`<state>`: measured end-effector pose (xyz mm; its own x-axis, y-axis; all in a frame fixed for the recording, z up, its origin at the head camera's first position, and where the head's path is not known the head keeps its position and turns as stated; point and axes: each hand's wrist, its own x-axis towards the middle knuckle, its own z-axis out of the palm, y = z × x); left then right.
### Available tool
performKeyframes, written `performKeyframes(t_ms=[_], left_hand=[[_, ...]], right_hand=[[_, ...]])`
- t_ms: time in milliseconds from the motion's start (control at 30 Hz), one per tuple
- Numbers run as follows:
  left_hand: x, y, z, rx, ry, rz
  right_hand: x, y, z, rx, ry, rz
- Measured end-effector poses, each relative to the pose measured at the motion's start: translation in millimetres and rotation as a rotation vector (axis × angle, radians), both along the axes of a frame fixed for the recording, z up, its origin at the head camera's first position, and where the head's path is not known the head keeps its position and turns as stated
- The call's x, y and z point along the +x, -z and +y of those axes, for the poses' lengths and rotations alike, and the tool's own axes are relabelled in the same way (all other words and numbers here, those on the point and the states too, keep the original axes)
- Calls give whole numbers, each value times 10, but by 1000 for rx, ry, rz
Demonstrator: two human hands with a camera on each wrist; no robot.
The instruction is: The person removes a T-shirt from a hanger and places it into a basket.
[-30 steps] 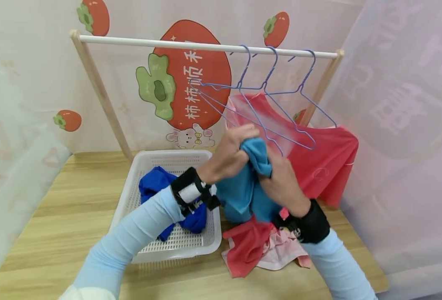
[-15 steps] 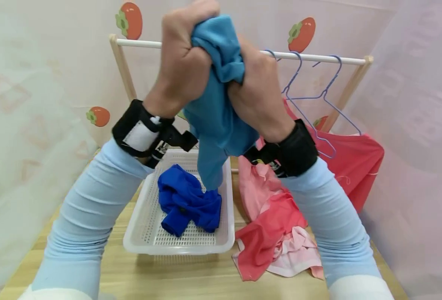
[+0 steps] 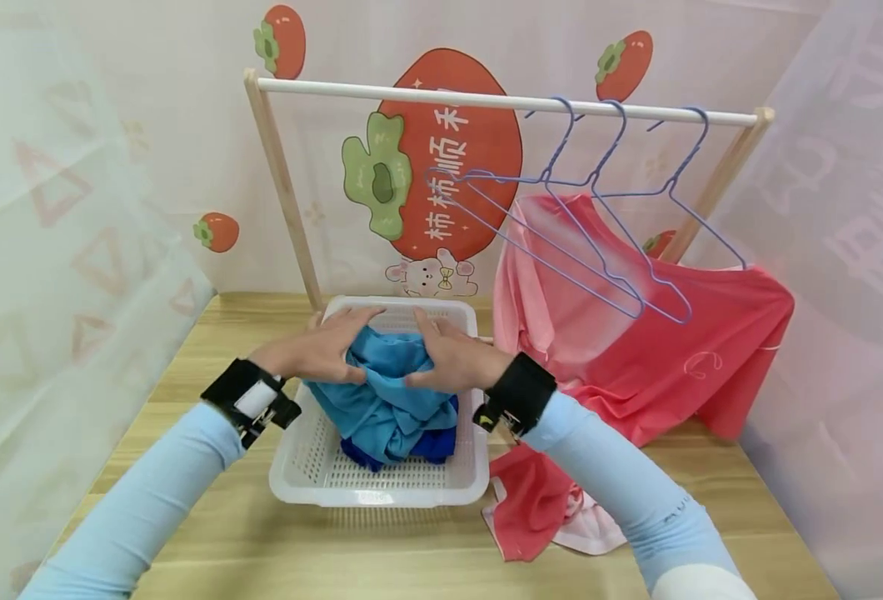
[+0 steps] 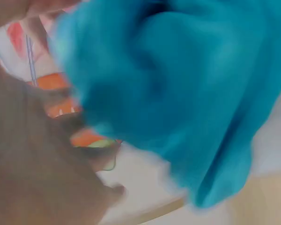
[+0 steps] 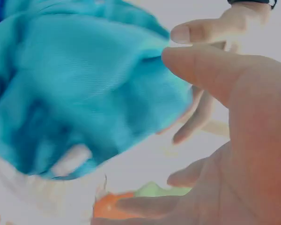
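In the basket point(image 3: 372, 498), teal cloth point(image 3: 392, 408) mostly hides blue fabric point(image 3: 439, 444).

“柿柿顺” on printed persimmon point(image 3: 482, 150)

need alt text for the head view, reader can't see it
A person's left hand and right hand flank light-blue cloth lying over darker-blue cloth in a white basket. Behind, hangers hang from a rack, one bearing a red garment.
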<state>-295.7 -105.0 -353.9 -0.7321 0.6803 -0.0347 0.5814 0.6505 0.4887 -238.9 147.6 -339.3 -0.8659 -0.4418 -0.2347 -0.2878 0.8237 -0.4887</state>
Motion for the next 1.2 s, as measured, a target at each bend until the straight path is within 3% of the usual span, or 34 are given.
performKeyframes(t_ms=[33, 100, 167, 267, 333, 400, 467, 533, 633, 733, 833, 933, 1033, 1133, 1200], left_hand=[[-17, 42, -30, 27, 3, 2], [-77, 56, -74, 171, -18, 67], [-149, 15, -122, 343, -99, 139], [-283, -89, -185, 591, -328, 261], [-390, -160, -223, 741, -500, 305], [-527, -226, -262, 821, -646, 318], [-689, -268, -302, 839, -724, 287], [-851, -283, -315, 817, -739, 235], [-1076, -255, -282, 787, -702, 174], [-1277, -177, -213, 842, -689, 139], [-1428, -56, -179, 976, -756, 83], [-1503, 60, -188, 1095, -862, 31], [-1522, 109, -178, 1132, -938, 29], [-1502, 48, -107, 1154, -947, 66], [-1469, -45, -32, 1171, -932, 72]], right_hand=[[38, 20, 84, -1, 11, 8], [126, 6, 237, -43, 17, 76], [232, -25, 389, -98, 15, 152], [427, -91, 595, -185, 40, 262], [570, -113, 732, -253, 66, 321], [713, -137, 859, -293, 112, 367], [830, -137, 974, -312, 157, 407], [916, -116, 1074, -310, 198, 442], [1008, -46, 1180, -299, 257, 468], [1087, 72, 1259, -296, 297, 457], [1170, 203, 1338, -304, 343, 424], [1228, 243, 1472, -316, 392, 499], [1186, 72, 1723, -311, 456, 716], [1010, -350, 2078, -225, 560, 928], [852, -673, 2321, -151, 642, 961]])
